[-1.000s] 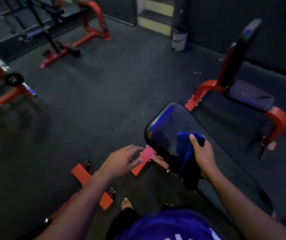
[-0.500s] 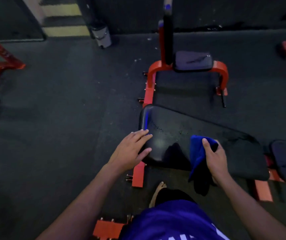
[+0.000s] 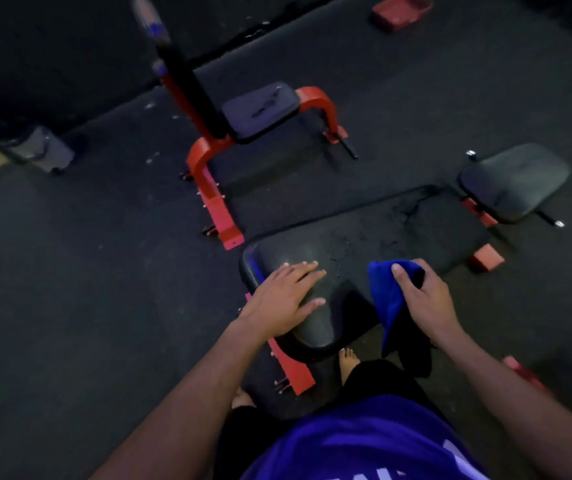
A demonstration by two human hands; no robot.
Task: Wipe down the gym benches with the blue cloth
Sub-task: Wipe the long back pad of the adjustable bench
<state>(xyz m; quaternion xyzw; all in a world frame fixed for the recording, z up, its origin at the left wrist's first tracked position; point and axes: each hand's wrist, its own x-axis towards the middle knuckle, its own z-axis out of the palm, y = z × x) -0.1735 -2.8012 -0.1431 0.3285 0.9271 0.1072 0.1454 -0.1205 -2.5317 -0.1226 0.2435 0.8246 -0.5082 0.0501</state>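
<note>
A: status on the hands?

B: left hand (image 3: 283,299) flat on the near end of the black bench pad (image 3: 374,247), fingers (image 3: 307,271) straight and slightly spread, palm down, holding nothing. right hand (image 3: 423,299) grips the blue cloth (image 3: 386,296), thumb on top, fingers curled round the bunched upper part

A: where's the cloth relative to the pad?

B: top of it sits on the pad's near edge, right of the left hand and apart from it. rest hangs down off the edge toward the floor (image 3: 87,271). lower part reads dark, could be shadow or fold, low light so can't tell

A: pad condition?

B: long black pad on a red frame (image 3: 291,372), runs diagonally up-right. scuffed, mottled patch toward the far end. separate smaller seat pad (image 3: 515,181) just past that end

A: anything else around?

B: second bench (image 3: 260,112) further back, red frame, upright black backrest, small seat. grey bin (image 3: 40,148) at left by the wall, blurred. red object (image 3: 400,10) top right on the floor. person's bare feet (image 3: 348,360) by the frame, purple shirt (image 3: 357,441) at the bottom
</note>
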